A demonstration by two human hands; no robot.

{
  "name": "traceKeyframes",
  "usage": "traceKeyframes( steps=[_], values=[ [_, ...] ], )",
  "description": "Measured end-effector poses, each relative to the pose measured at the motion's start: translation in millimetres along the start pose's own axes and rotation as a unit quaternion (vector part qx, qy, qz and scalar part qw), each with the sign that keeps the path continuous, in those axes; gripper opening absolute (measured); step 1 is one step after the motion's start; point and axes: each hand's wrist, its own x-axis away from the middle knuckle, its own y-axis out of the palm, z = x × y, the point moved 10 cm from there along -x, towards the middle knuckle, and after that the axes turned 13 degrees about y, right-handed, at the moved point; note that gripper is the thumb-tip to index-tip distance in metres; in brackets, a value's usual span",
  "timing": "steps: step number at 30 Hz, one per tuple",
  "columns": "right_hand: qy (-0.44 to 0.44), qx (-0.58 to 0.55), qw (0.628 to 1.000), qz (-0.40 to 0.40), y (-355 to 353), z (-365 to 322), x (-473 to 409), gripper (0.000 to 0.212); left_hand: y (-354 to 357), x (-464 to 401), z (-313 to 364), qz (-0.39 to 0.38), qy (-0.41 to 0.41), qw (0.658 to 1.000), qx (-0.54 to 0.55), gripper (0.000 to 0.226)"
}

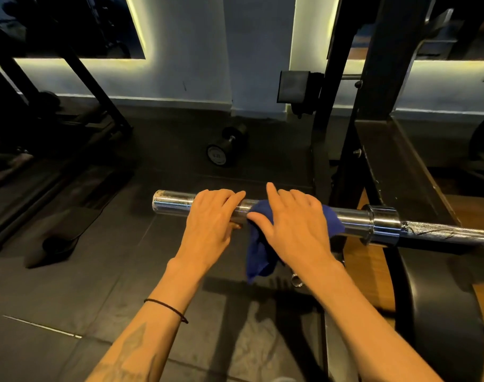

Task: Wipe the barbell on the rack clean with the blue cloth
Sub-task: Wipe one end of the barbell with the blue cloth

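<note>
The chrome barbell (356,220) lies level across the middle of the head view, its sleeve end pointing left and its knurled shaft running off to the right. My left hand (211,216) grips the sleeve, with the fingers over the top and the thumb under it. My right hand (296,220) presses the blue cloth (260,252) onto the sleeve just right of the left hand, fingers spread and fairly straight. Part of the cloth hangs below the bar, and part shows behind the right hand.
The black rack upright (345,106) stands right of the hands, with a wooden platform (378,271) beneath. A black dumbbell (227,147) lies on the dark rubber floor beyond the bar. Black frames (92,86) and a bench pad (64,230) fill the left side.
</note>
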Motion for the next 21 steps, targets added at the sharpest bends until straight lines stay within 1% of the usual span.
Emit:
traceKeyframes(
  steps=[2,4,7,9,12,15,17,21],
  values=[
    [0.025,0.009,1.0,0.015,-8.1,28.3,4.3,0.08,-0.5,1.4,1.0,0.007,-0.011,1.0,-0.024,0.073],
    [0.043,0.014,0.999,0.013,-13.3,49.1,10.6,0.08,0.8,1.8,3.8,0.005,-0.023,0.998,-0.061,0.075],
    [0.058,0.02,0.998,0.002,-12.6,49.9,16.2,0.077,2.2,-2.8,6.1,-0.006,-0.037,0.994,-0.1,0.076],
    [0.061,0.012,0.998,-0.004,-9.7,36.5,11.4,0.074,4.0,-9.5,7.6,-0.021,-0.031,0.995,-0.094,0.071],
    [0.002,0.015,0.999,-0.03,1.9,-2.6,3.2,0.071,13.2,-13.9,9.5,-0.059,-0.012,0.997,-0.045,0.068],
    [-0.045,0.007,0.997,-0.064,9.4,-26.4,-1.4,0.069,15.9,-11.0,11.7,-0.079,-0.003,0.996,-0.027,0.07],
    [-0.057,0.01,0.997,-0.05,5.8,-25.2,1.4,0.07,14.6,-9.0,11.5,-0.083,-0.009,0.996,-0.026,0.069],
    [-0.065,0.045,0.997,-0.02,0.2,-1.5,13.5,0.076,9.1,-7.7,13.2,-0.053,0.005,0.997,-0.05,0.074]
  ],
)
